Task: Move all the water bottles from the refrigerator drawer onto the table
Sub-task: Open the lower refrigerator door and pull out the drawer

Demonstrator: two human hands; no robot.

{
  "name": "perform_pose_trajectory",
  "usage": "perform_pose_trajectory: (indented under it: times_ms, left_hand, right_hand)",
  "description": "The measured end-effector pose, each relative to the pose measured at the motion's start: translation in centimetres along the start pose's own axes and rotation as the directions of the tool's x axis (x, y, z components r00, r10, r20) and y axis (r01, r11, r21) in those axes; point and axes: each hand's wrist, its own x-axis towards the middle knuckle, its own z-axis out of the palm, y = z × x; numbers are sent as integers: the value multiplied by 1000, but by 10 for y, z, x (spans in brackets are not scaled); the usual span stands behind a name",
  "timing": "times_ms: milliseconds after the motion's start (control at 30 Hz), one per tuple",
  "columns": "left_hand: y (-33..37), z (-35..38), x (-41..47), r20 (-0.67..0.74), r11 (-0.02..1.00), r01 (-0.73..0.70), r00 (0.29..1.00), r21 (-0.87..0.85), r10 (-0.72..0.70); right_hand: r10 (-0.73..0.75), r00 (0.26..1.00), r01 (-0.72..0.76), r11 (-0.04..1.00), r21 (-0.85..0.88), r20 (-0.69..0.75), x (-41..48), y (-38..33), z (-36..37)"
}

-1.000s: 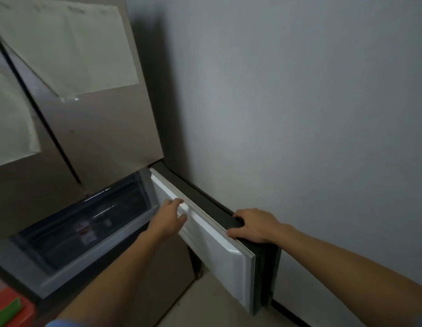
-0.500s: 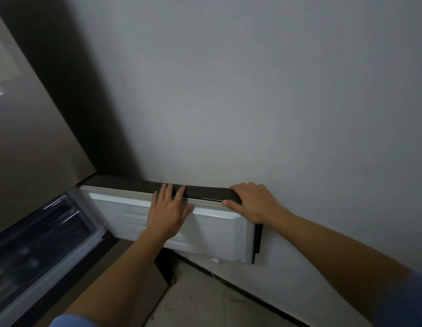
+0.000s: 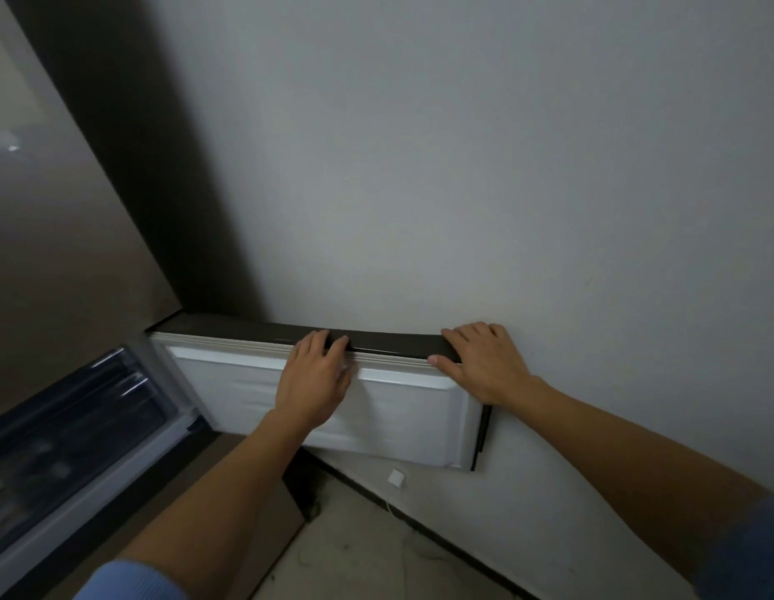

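Note:
The refrigerator's lower door, white inside with a dark outer face, stands swung wide open against the wall. My left hand lies on its white inner face with the fingertips hooked over the dark top edge. My right hand grips the same top edge near the door's outer corner, thumb on the near side. At the lower left is the dark translucent drawer in its pale frame. Its contents are blurred, and I cannot make out any water bottles. No table is in view.
A plain grey wall fills the right and centre, right behind the open door. The brown upper fridge door rises at the left. Below the door is bare floor, with a small white object by the dark skirting.
The door has swung further open until it sits against the wall, with both hands staying on its top edge. My view has turned right, and the drawer has slid toward the left edge.

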Motion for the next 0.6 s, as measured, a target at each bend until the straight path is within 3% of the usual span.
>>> perform_pose_trajectory:
  times_ms: [133, 267, 400, 467, 600]
  left_hand:
    - [-14, -8, -38, -13, 985, 154, 988, -81, -156]
    - [-43, -15, -100, 134, 903, 404, 913, -148, -386]
    - [-96, -26, -172, 197, 746, 650, 757, -145, -623]
    - [-118, -31, -196, 208, 646, 732, 681, -216, -702]
    - [-183, -41, -246, 242, 351, 840, 473, -414, -847]
  right_hand:
    - [-78, 980, 82, 996, 16, -183, -2, -21, 2]
    - [-214, 942, 255, 957, 137, -259, 6, -85, 3]
    - [-326, 930, 364, 885, 291, -170, 7, -173, 16]
    - [-336, 938, 342, 873, 347, -80, 7, -202, 26]
    - [-346, 938, 292, 825, 484, 25, 26, -284, 47]
